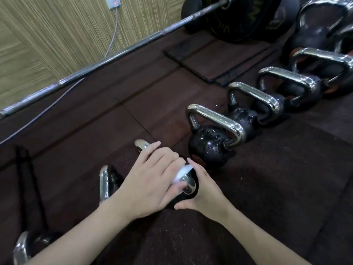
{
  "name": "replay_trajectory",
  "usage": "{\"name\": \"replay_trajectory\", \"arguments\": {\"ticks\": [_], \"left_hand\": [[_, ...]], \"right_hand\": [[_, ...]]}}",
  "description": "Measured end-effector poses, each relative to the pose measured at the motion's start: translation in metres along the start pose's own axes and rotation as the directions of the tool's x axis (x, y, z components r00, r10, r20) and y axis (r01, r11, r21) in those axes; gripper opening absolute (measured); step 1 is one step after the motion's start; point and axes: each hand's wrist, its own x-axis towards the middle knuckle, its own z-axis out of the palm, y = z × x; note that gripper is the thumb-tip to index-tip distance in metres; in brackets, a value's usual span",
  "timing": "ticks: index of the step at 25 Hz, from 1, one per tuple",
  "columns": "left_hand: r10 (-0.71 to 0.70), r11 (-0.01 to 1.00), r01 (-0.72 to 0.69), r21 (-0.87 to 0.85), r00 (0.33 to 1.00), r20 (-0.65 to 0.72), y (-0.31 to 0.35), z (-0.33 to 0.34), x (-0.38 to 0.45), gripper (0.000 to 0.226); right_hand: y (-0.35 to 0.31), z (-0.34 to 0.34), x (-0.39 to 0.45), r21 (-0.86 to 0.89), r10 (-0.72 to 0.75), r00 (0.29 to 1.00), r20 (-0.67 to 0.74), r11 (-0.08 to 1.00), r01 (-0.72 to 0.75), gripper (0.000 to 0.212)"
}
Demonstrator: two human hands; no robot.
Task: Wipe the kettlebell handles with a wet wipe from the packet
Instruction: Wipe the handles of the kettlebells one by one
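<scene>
Our wipe (182, 172) is a white wad pressed on the chrome handle (188, 185) of the nearest kettlebell, low centre on the dark mat (267, 178). Left hand (150, 180) lies palm-down over the handle, fingers closed on the wipe. Right hand (203, 194) cups the bell's body from the side, fingers curled around it. Both forearms angle in from below. More kettlebells (212, 142) line up behind; barbell (91, 67) beyond.
</scene>
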Motion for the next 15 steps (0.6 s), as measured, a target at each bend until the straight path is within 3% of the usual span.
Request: {"name": "replay_trajectory", "arguments": {"ticks": [3, 8, 10, 13, 15], "left_hand": [[-0.028, 0.999, 0.026, 0.027, 0.997, 0.065, -0.025, 0.0, -0.001, 0.062], [-0.344, 0.919, 0.354, -0.175, 0.935, 0.085, -0.039, -0.013, 0.003, 0.061], [-0.378, 0.9, 0.399, -0.174, 0.915, 0.144, -0.03, -0.016, 0.013, 0.062], [-0.11, 0.986, 0.132, -0.097, 0.973, 0.203, -0.019, -0.017, 0.013, 0.055], [0.032, 0.996, -0.014, -0.082, 0.976, 0.216, -0.026, -0.014, 0.003, 0.058]], "right_hand": [[-0.002, -0.002, 0.001, -0.005, 0.004, 1.0, 0.023, 1.0, -0.004, 0.142], [-0.015, -0.008, -0.001, -0.063, 0.01, 0.994, 0.113, 0.998, -0.003, 0.143], [-0.016, -0.008, 0.001, -0.102, 0.018, 0.995, 0.103, 0.995, -0.007, 0.144], [-0.013, -0.009, 0.002, -0.13, -0.029, 0.993, 0.114, 0.991, 0.044, 0.144], [-0.012, -0.007, 0.004, -0.146, -0.068, 0.99, 0.124, 0.986, 0.086, 0.141]]}}
